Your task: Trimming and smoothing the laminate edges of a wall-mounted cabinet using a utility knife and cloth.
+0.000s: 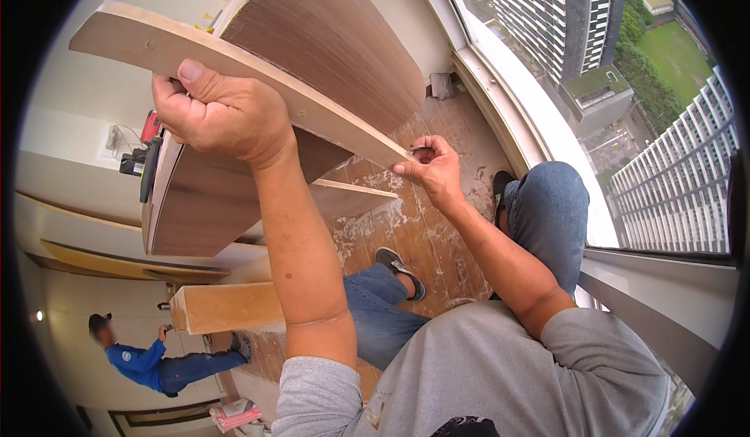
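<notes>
Wooden strip (320, 113), pale, long and flat, held up at a slant: one end is pointed toward the window frame (547, 132), while the slant-cut end is turned away from it. Judged by its look, it should be found light for its length, stiff, and dry rather than slippery; its corners might be chipped by a knock. It is best gripped by both long edges, near each end. By the left hand (226, 117), farther from the window frame, it is clasped, with fingers curled beneath and thumb pressed on the upper edge. By the right hand (437, 173), nearer the window frame, its end is pinched, the fingers mostly folded. Open room is offered over the floor (469, 136) beside the window frame. The brown panel (336, 39), across that floor from the window frame, is passed closely; whether it is touched cannot be told. Clearance is narrowed by the bent knee (551, 195) just beside the window frame.
</notes>
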Motion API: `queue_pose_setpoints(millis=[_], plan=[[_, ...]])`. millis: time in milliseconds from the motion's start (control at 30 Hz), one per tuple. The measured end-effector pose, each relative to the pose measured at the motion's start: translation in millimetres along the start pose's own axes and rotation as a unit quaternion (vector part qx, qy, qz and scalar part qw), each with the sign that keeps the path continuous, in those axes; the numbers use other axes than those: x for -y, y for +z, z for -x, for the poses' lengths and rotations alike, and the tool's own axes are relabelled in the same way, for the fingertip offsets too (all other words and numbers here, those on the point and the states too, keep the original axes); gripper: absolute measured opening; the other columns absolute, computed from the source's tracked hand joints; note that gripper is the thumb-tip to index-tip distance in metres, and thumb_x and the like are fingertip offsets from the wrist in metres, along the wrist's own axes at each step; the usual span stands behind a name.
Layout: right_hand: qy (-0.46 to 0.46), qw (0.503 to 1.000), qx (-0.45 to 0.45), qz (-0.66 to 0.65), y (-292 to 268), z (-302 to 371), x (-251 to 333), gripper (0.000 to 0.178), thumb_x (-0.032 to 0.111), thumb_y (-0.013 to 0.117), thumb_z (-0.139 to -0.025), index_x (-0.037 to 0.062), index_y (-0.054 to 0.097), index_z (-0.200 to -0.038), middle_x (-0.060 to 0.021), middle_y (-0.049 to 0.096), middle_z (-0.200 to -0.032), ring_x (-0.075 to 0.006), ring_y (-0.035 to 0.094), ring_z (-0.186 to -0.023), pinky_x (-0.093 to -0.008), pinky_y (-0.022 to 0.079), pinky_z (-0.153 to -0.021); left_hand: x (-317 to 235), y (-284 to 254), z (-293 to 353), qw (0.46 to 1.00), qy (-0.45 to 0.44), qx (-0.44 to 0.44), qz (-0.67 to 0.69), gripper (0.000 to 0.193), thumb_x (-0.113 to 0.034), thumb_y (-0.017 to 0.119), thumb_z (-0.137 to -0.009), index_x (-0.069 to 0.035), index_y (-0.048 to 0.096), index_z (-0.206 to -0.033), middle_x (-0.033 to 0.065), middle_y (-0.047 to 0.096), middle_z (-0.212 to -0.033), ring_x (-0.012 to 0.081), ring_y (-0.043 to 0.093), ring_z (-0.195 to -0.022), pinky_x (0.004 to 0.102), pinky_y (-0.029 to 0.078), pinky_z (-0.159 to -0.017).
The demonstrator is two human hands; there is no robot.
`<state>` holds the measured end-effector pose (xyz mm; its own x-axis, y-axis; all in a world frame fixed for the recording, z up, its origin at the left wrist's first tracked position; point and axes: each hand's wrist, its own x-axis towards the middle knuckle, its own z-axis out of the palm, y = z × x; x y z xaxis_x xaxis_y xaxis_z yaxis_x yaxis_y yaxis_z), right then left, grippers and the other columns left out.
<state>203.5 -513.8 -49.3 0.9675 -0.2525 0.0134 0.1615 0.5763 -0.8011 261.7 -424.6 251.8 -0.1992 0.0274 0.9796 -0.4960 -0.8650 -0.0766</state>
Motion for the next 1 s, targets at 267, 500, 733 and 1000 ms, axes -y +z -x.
queue_pose_setpoints(millis=[267, 500, 733, 1000], plan=[[0.006, 1.0, -0.002, -0.004, -1.8, 1.0, -3.4, 0.063, 0.017, 0.102, -0.061, 0.0004, 0.064, -0.108, -0.0006, 0.064, -0.085, -0.0097, 0.059, -0.077, -0.0266, 0.052, -0.069, 2.3, 1.1, 0.3, 1.0, 0.004, 0.0, -0.023, 0.035, -0.021, 0.058, -0.107, 0.013, 0.061, -0.116, 0.0226, 0.068, -0.101, 0.0388, 0.065, -0.089, 0.0441, 0.052, -0.082], [0.023, 1.0, -0.015, 0.004, 8.7, 21.0, -4.5, 0.059, 0.015, 0.101, -0.062, 0.0014, 0.065, -0.106, 0.0004, 0.064, -0.084, -0.0094, 0.059, -0.076, -0.0258, 0.052, -0.068, 4.9, 1.7, -2.1, 1.0, 0.026, -0.009, -0.008, 0.033, -0.02, 0.061, -0.106, 0.011, 0.062, -0.114, 0.0184, 0.068, -0.094, 0.0356, 0.065, -0.081, 0.044, 0.051, -0.077], [0.016, 1.0, -0.017, -0.02, 6.6, 19.3, -2.6, 0.057, 0.014, 0.101, -0.063, 0.0016, 0.065, -0.105, -0.0001, 0.063, -0.084, -0.009, 0.059, -0.076, -0.0248, 0.052, -0.067, 9.8, 2.0, -3.7, 0.998, 0.053, -0.022, -0.03, 0.031, -0.021, 0.061, -0.106, 0.01, 0.062, -0.11, 0.0157, 0.067, -0.087, 0.033, 0.063, -0.075, 0.0426, 0.049, -0.071], [0.002, 1.0, -0.023, -0.01, 0.4, 6.0, -3.5, 0.06, 0.016, 0.102, -0.061, 0.001, 0.065, -0.105, -0.0006, 0.063, -0.085, -0.0098, 0.058, -0.077, -0.0261, 0.052, -0.069, 6.6, 3.4, -1.8, 0.998, 0.047, -0.029, -0.015, 0.033, -0.021, 0.06, -0.106, 0.012, 0.061, -0.11, 0.0187, 0.067, -0.087, 0.0362, 0.064, -0.075, 0.0453, 0.051, -0.07]])
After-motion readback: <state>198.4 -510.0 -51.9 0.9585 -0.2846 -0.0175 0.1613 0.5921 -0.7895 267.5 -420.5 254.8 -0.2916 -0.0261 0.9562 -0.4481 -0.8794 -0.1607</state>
